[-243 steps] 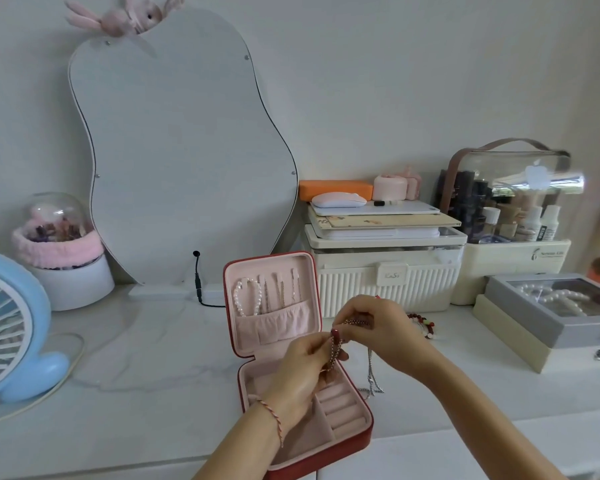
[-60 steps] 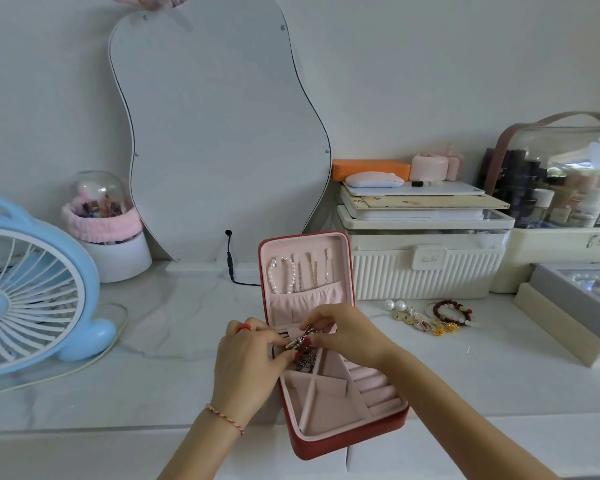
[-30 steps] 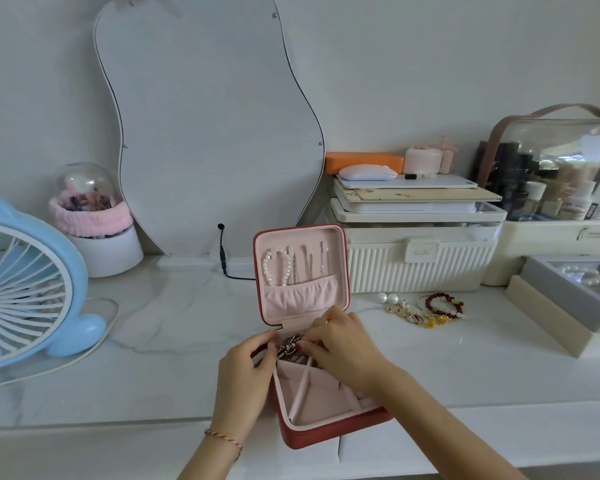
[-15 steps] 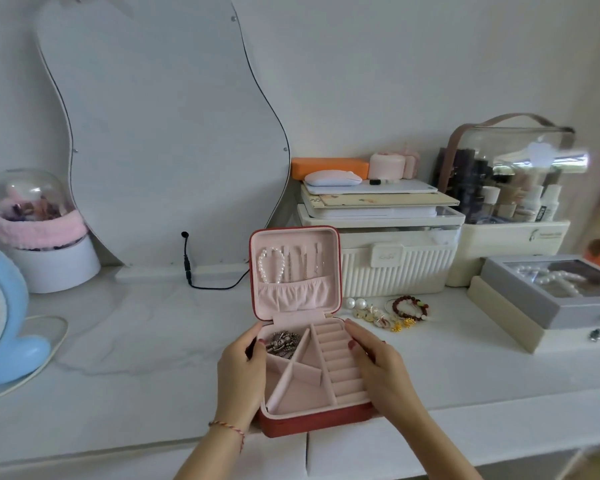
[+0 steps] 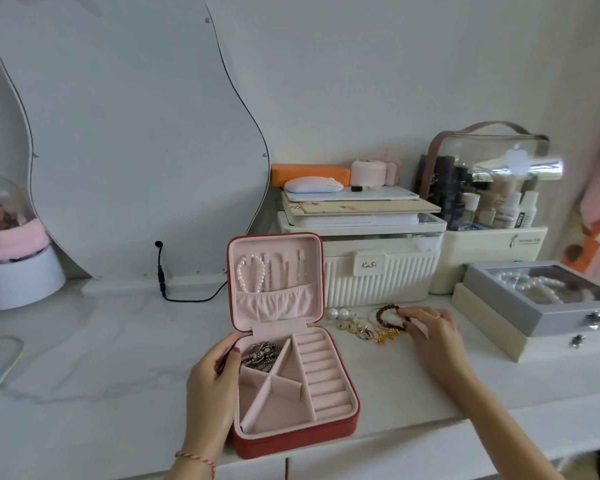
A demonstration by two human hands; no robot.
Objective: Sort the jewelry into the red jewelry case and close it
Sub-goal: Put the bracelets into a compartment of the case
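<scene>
— Lying open near the front edge of a white marble-look countertop [image 5: 84, 358], a square red jewelry case with pale pink lining [image 5: 293, 441] has its lid [image 5: 276, 278] standing upright at the far side. What sits inside?

— A white pearl bracelet [image 5: 252, 278] and thin chains hang on hooks in the lid above a gathered pocket. In the tray's far-left compartment lies a tangled silver-toned chain piece [image 5: 262, 353]; the ring rolls fill the right side.

— And the person's hands?

— The left hand [image 5: 213, 382] rests against the case's left wall, fingers loosely curved along it, thumb at the rim beside the silver chain. The right hand [image 5: 433, 336] reaches to the right of the case, fingertips pinching a dark red beaded bracelet [image 5: 390, 317] on the countertop.

— What else lies there?

— Beside that bracelet, a small heap of gold-toned earrings and charms [image 5: 364, 330] and two round white pearl studs [image 5: 338, 313], just right of the lid. Behind stands a ribbed cream storage box [image 5: 378, 271]; at far right, a grey glass-topped box holding pearls [image 5: 541, 299]. A wavy-edged mirror [image 5: 125, 133] leans on the wall at left.
</scene>
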